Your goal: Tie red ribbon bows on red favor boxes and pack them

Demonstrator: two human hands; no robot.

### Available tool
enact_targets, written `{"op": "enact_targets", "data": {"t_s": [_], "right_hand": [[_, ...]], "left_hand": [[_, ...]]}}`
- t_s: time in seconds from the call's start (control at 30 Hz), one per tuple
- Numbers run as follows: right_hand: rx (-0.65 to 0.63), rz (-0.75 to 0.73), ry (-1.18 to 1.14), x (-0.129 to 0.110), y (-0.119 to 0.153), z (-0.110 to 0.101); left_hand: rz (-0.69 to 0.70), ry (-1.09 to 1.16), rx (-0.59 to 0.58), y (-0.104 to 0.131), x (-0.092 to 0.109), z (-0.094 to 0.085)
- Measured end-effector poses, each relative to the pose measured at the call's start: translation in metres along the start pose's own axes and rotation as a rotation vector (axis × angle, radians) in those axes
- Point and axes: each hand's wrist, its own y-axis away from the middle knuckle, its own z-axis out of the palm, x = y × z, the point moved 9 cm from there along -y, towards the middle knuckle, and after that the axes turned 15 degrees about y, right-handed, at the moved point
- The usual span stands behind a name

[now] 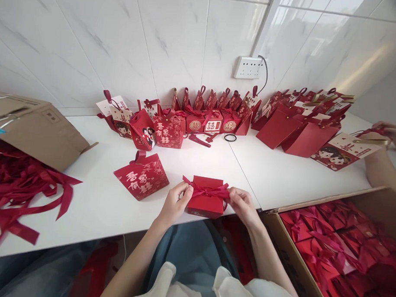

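吾家有囍 marks the near bag (pixel 141 177) and rear bag (pixel 168 132); 囍, a white label (pixel 213 126).

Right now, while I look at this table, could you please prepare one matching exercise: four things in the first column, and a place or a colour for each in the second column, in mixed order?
Things
1. Bow-tied red box
2. Small ring
3. Wall socket
4. Loose red strips

Places or colours
A. at the left end of the white table
B. between the left hand and the right hand, which pinch its ribbon
C. black
D. on the tiled wall

Pairs: 1-B, 2-C, 3-D, 4-A
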Motion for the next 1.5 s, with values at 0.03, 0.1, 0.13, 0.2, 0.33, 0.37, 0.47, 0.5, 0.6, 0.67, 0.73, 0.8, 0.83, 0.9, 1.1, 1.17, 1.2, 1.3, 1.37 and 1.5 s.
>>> {"op": "enact_targets", "data": {"t_s": [0.03,0.1,0.13,0.2,0.33,0.37,0.47,0.5,0.6,0.67,0.73,0.8,0.83,0.9,1.1,1.17,1.2,1.3,1.37,1.5], "right_hand": [[0.042,-0.041,0.066,-0.013,-0.003,-0.008],[0.126,-0.147,0.305,-0.048,-0.011,-0.015],[0.119,-0.168,0.469,-0.064,-0.017,-0.009],[-0.042,-0.27,0.741,-0.091,-0.028,0.023],[-0.387,-0.373,1.067,-0.101,-0.045,0.084],[-0.439,-0.367,1.108,-0.097,-0.048,0.092],[-0.518,-0.354,1.145,-0.089,-0.051,0.1],[-0.53,-0.35,1.143,-0.088,-0.05,0.1],[-0.556,-0.332,1.132,-0.088,-0.048,0.099],[-0.577,-0.321,1.129,-0.088,-0.047,0.099],[-0.608,-0.313,1.109,-0.087,-0.047,0.1],[-0.62,-0.286,1.07,-0.085,-0.049,0.097],[-0.609,-0.263,1.044,-0.083,-0.05,0.094],[-0.557,-0.206,0.994,-0.08,-0.054,0.083],[-0.44,-0.078,0.866,-0.062,-0.055,0.063],[-0.409,-0.069,0.837,-0.059,-0.054,0.063],[-0.391,-0.071,0.83,-0.058,-0.054,0.062],[-0.27,-0.057,0.817,-0.058,-0.052,0.048],[-0.123,-0.025,0.802,-0.057,-0.046,0.025],[-0.125,0.063,0.696,-0.042,-0.024,-0.007]], "left_hand": [[-0.001,-0.025,-0.013,0.0,0.002,0.0],[0.0,-0.053,-0.034,0.0,0.006,0.001],[0.002,-0.062,-0.036,0.0,0.008,0.001],[0.01,-0.077,-0.019,0.001,0.011,0.0],[0.04,-0.114,0.021,0.004,0.013,-0.002],[0.051,-0.125,0.027,0.005,0.013,-0.002],[0.086,-0.16,0.044,0.008,0.015,-0.003],[0.098,-0.168,0.05,0.009,0.015,-0.003],[0.127,-0.174,0.076,0.012,0.014,-0.004],[0.139,-0.163,0.091,0.013,0.012,-0.005],[0.154,-0.149,0.099,0.014,0.01,-0.005],[0.181,-0.135,0.105,0.015,0.01,-0.006],[0.202,-0.132,0.109,0.016,0.012,-0.007],[0.257,-0.156,0.094,0.017,0.017,-0.006],[0.456,-0.359,-0.107,0.019,0.044,0.015],[0.485,-0.399,-0.151,0.019,0.049,0.019],[0.49,-0.415,-0.174,0.019,0.05,0.021],[0.486,-0.44,-0.232,0.018,0.05,0.025],[0.472,-0.442,-0.252,0.017,0.049,0.026],[0.438,-0.441,-0.264,0.016,0.046,0.026]]}}
